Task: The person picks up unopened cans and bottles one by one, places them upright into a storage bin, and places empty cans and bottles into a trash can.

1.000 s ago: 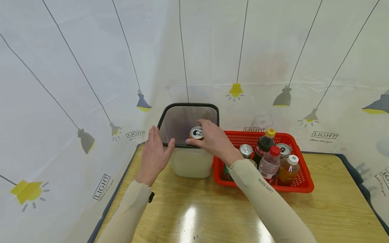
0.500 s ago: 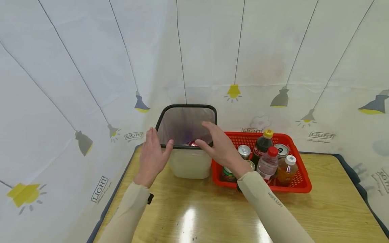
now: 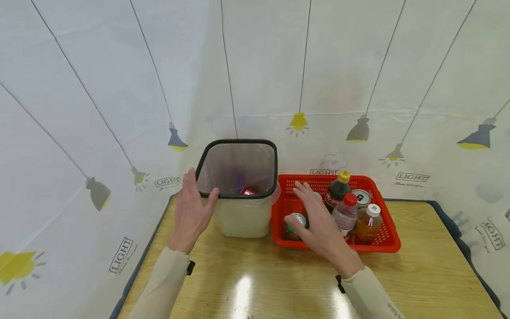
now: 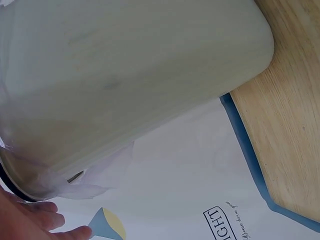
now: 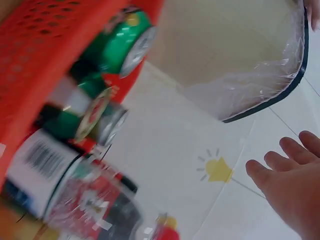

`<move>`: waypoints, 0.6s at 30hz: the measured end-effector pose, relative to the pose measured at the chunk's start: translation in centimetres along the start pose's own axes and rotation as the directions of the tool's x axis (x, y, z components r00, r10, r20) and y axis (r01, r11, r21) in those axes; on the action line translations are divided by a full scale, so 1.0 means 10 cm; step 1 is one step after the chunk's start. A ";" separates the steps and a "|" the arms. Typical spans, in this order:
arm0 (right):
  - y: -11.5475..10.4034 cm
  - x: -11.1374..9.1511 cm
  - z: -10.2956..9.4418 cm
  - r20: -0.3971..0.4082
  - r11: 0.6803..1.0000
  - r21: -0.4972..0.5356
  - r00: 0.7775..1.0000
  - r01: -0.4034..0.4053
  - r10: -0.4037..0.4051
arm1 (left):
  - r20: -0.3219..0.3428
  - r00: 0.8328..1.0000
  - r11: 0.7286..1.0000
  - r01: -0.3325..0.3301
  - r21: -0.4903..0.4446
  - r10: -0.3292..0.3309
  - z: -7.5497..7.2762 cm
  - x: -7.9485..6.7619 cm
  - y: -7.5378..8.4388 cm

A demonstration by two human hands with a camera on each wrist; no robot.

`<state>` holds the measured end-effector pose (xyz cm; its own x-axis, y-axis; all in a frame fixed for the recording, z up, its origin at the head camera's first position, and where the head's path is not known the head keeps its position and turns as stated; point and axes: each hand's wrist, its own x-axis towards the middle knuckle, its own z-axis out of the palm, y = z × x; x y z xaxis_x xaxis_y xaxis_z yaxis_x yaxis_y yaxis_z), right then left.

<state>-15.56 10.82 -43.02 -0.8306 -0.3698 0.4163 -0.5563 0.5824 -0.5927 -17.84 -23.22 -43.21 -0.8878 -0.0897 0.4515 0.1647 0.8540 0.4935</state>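
Observation:
My left hand (image 3: 193, 215) is at the left side of a pale waste bin (image 3: 244, 217), fingers straight and thumb spread, near its black rim. Whether it touches the rim I cannot tell. Inside the bin, a shiny red thing (image 3: 249, 191) shows above the front rim. My right hand (image 3: 323, 228) hovers over a red basket (image 3: 392, 243), fingers spread and holding nothing. Below its thumb stands a green can (image 5: 117, 47). Beyond the hand are a yellow-capped cola bottle (image 3: 336, 195), a red-capped clear bottle (image 3: 345, 218), a white-capped bottle of orange drink (image 3: 368, 227) and an opened can (image 3: 361, 198).
A clear plastic liner (image 4: 90, 190) hangs over the bin's edge. The wooden table (image 3: 430, 257) meets a printed white curtain (image 3: 346, 88) behind the bin and basket, and on the left.
The right hand held a can over the bin one second ago, then let go of it. Now it has moved right, over the basket. The left hand stays by the bin.

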 end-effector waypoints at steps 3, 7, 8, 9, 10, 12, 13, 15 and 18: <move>0.07 -0.18 -0.03 -0.017 0.999 -0.040 0.999 0.031 -0.032 | -0.008 1.000 1.000 -0.007 0.008 0.007 -0.02 -0.05 -0.03; 0.16 -0.41 -0.09 -0.044 0.993 -0.109 0.998 0.033 -0.038 | -0.002 1.000 0.997 -0.018 0.069 0.018 -0.06 -0.15 -0.10; 0.18 -0.46 -0.11 -0.053 0.991 -0.127 0.998 0.033 -0.040 | 0.002 1.000 0.996 -0.021 0.091 0.021 -0.07 -0.18 -0.12; 0.21 -0.51 -0.13 -0.064 0.989 -0.141 0.997 0.038 -0.048 | 0.004 1.000 0.993 -0.024 0.116 0.024 -0.08 -0.20 -0.14; 0.23 -0.56 -0.15 -0.075 0.987 -0.157 0.996 0.041 -0.053 | 0.005 1.000 0.989 -0.027 0.142 0.027 -0.09 -0.23 -0.17; 0.29 -0.65 -0.20 -0.103 0.980 -0.187 0.991 0.061 -0.081 | 0.012 0.999 0.983 -0.034 0.181 0.032 -0.10 -0.30 -0.22; 0.32 -0.70 -0.22 -0.115 0.978 -0.198 0.989 0.069 -0.093 | 0.011 0.999 0.980 -0.040 0.194 0.039 -0.10 -0.33 -0.24; 0.40 -0.78 -0.27 -0.132 0.971 -0.226 0.985 0.083 -0.115 | 0.008 0.998 0.976 -0.055 0.212 0.055 -0.11 -0.40 -0.28; 0.52 -0.91 -0.34 -0.129 0.960 -0.268 0.985 0.076 -0.114 | -0.002 0.996 0.967 -0.087 0.237 0.090 -0.10 -0.50 -0.34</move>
<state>-10.80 19.74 -47.58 -0.7517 -0.3375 0.5666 -0.5915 0.7250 -0.3529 -13.52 -26.21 -46.38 -0.8684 -0.0133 0.4956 0.1347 0.9557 0.2616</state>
